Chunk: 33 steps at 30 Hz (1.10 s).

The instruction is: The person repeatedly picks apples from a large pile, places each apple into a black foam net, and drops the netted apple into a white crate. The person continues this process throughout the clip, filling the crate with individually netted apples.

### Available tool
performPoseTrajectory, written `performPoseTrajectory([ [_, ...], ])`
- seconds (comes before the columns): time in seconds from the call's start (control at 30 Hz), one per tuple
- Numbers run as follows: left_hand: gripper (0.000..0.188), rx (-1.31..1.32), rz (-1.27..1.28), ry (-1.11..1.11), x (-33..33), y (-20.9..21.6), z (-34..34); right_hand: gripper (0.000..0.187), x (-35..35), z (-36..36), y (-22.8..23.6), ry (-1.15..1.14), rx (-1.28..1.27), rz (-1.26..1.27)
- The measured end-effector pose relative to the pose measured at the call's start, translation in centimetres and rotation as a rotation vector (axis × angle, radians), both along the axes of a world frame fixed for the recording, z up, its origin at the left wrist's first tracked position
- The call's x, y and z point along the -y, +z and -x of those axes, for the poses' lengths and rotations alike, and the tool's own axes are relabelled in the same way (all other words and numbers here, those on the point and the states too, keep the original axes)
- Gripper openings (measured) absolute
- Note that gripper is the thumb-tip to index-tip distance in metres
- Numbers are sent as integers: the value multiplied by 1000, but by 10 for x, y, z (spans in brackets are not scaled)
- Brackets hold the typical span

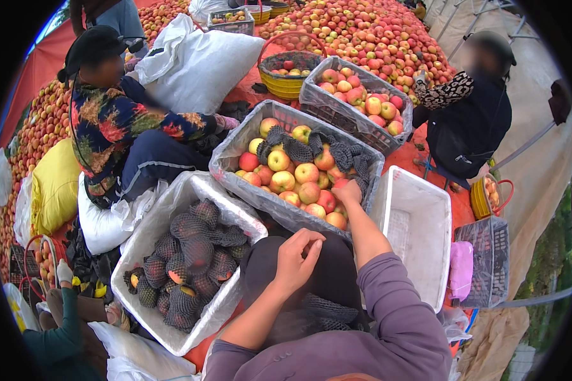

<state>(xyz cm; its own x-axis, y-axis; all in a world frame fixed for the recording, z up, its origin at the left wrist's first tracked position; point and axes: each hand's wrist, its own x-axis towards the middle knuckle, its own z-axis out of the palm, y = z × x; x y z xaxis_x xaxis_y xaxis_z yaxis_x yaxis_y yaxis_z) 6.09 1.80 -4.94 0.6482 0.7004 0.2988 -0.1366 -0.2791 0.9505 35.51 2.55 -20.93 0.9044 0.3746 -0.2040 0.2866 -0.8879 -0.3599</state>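
We see smooth, glossy apples (306, 173) in a grey plastic crate (235, 151) lined with thin shiny film, black foam-mesh sleeves (297, 151) looking soft and matt, and a white matt foam box (419, 190).

A white foam box (419, 235) stands open at right, white sacks (197, 63) behind the crates.
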Motion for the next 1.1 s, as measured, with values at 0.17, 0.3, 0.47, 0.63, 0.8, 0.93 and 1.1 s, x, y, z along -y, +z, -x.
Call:
performPoseTrajectory([
  [0.17, 5, 73, 38, 46, -2, -5, -4, 72, 34, -9, 30, 101, 88, -295],
  [0.3, 5, 74, 90, 36, 5, -1, -7, 79, 23, -16, 17, 107, -78, -238],
  [0.47, 4, 63, 7, 49, 9, 1, 10, 90, -2, -18, -20, -207, -104, -267],
  [0.63, 10, 140, 88, 39, 2, -2, 12, 76, 27, -13, -19, -168, -225, -684],
  [0.8, 10, 468, 476, 220, -14, -10, 8, 76, 84, 93, 120, 317, -1098, -1427],
  [0.93, 28, 200, 1033, -203, -23, 7, 15, 92, 114, 145, 144, 539, -1633, -1440],
  [1.1, 49, 513, 1275, -761, -21, -18, 61, 94, 103, 184, 167, 713, -1708, -1257],
])
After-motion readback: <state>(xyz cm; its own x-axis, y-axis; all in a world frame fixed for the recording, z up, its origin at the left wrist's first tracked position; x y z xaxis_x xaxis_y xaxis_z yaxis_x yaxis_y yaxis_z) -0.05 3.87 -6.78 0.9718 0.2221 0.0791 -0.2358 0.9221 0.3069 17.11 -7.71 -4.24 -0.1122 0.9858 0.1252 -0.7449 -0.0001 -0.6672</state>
